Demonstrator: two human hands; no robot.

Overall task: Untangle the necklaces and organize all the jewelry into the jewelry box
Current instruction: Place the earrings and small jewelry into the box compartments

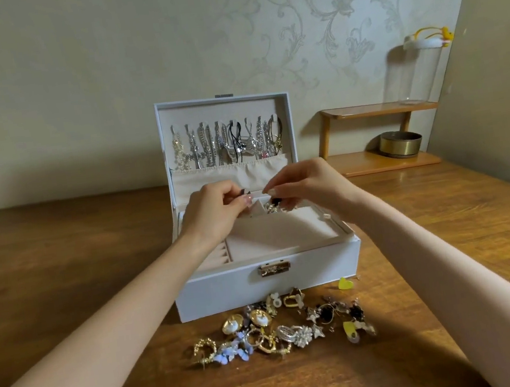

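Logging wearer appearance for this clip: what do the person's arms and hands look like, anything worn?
Both forearms are bare, no sleeves in view. Left hand and right hand show no rings, watch or bracelets; the left thumbnail looks glossy pale pink.

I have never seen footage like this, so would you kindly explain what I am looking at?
No machine here: one person wears a camera on the head, looking down at their own bare hands. On a wooden table stands an open white jewelry box, with necklaces hanging inside its lid. A loose pile of jewelry lies in front of it. Over the box, the left hand pinches a small dark piece; the right hand has its fingertips drawn together beside it, but whether they hold anything is too small to tell.
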